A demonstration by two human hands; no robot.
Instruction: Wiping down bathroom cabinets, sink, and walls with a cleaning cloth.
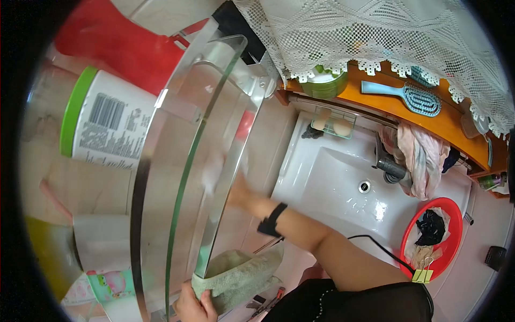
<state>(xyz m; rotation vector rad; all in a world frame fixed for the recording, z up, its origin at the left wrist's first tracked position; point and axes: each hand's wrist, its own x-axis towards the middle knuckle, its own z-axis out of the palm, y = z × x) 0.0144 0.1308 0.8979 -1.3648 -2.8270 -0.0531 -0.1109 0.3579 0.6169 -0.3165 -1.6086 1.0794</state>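
Observation:
My left hand [196, 306] grips the edge of a pale green towel [237, 277], which hangs over the near end of a metal rail [225, 205]. The rail runs along the front of a curved glass shelf [189, 161]. My right arm wears a black wristband [272, 220] and reaches across to the rail. Motion blurs my right hand [238, 189]; its fingers lie partly behind the rail and glass. A whitish blur shows near them, and whether the hand holds it is unclear.
On the shelf stand a white tub with a green lid [106, 120] and a red object [120, 48]. Past my right arm is a white washbasin [322, 193] with a red basin [454, 241] on it. A wooden shelf [354, 96] under a lace cloth [362, 36] holds a blue hairbrush [418, 100].

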